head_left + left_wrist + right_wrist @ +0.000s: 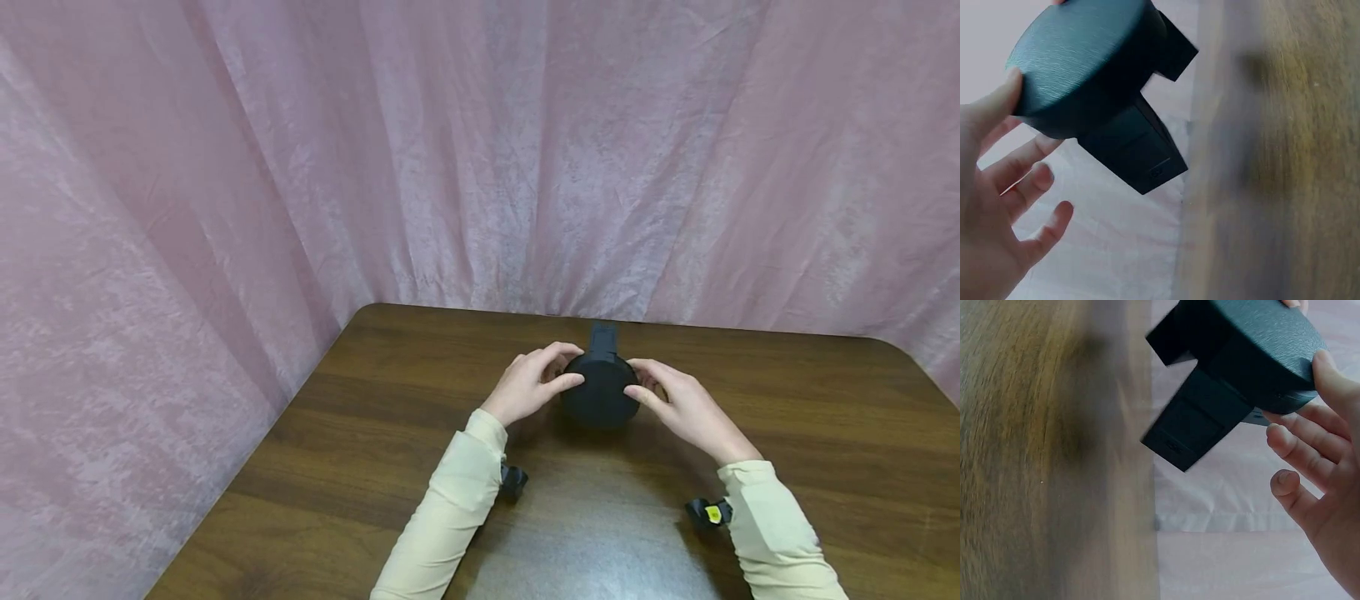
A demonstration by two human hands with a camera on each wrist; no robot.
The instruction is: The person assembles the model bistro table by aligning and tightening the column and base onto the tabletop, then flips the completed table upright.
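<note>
A black round, drum-like device with a flat rectangular arm is held between both hands over the table. My left hand grips its left side, thumb on the near face. On the opposite side my right hand pinches its edge, its thumb also on the near face. In the left wrist view, the drum is tilted, with two blocky parts jutting from it. The right wrist view shows the longer block and the little finger away from the device.
A brown wooden table lies underneath, its back edge close behind the device. Pink curtains hang behind and to the left. Small black cameras are strapped at the wrists of the pale sleeves.
</note>
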